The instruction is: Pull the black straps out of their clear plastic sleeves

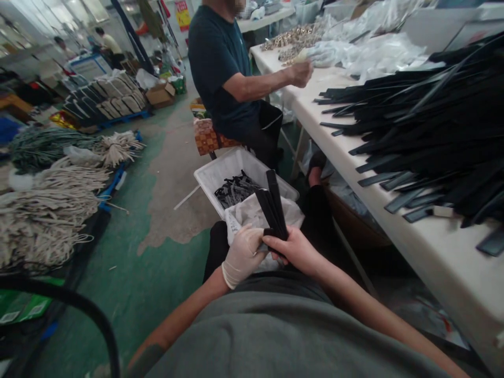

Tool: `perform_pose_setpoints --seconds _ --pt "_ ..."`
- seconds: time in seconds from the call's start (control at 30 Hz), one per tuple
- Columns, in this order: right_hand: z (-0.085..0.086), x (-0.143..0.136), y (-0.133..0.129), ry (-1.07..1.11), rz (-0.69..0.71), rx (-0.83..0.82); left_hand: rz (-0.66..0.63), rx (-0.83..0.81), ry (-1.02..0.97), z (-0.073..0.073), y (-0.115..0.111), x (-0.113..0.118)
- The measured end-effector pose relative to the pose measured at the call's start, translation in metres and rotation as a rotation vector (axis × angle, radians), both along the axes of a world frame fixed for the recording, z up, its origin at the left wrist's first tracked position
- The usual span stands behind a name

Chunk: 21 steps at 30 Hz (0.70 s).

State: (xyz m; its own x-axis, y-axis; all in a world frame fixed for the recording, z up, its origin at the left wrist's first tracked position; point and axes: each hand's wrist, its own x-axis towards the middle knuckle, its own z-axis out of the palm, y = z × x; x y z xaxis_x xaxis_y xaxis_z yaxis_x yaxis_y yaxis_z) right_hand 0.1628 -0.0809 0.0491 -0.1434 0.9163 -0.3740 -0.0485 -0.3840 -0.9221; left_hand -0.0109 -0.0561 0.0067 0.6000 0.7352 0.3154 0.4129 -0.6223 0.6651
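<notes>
Several flat black strips (274, 202) stand up from my right hand (293, 245), which is wrapped round their lower ends above my lap. My left hand (244, 251), in a pale thin glove, meets the right one at the bottom of the strips. Its fingers are closed at a black end there, partly hidden. Beneath both hands a white plastic bag (240, 212) lies over my lap and the near edge of a white bin (210, 184). Short black pieces (235, 190) fill part of that bin.
On the right, a long white table (397, 231) bears a large heap of black strips (433, 115). A co-worker (220, 58) sits ahead at the table, near small metal parts (295, 39). Bundles of cream cords (47, 220) lie on the left.
</notes>
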Motion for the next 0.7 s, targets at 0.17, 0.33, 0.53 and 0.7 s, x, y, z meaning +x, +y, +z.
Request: perform_pose_setpoints --seconds 0.17,0.33,0.53,0.7 --pt "0.023 0.015 -0.006 -0.023 -0.07 0.04 0.016 0.006 -0.003 -0.021 -0.006 0.006" --pt "0.041 0.049 -0.006 -0.071 -0.19 0.093 -0.033 -0.582 -0.114 -0.031 -0.022 -0.008" --pt "0.02 0.068 -0.006 -0.156 -0.203 0.031 0.13 -1.144 -0.506 -0.043 -0.022 -0.029" --pt "0.007 0.098 -0.016 -0.305 -0.285 0.033 0.612 -1.112 -0.804 -0.047 0.033 -0.06"
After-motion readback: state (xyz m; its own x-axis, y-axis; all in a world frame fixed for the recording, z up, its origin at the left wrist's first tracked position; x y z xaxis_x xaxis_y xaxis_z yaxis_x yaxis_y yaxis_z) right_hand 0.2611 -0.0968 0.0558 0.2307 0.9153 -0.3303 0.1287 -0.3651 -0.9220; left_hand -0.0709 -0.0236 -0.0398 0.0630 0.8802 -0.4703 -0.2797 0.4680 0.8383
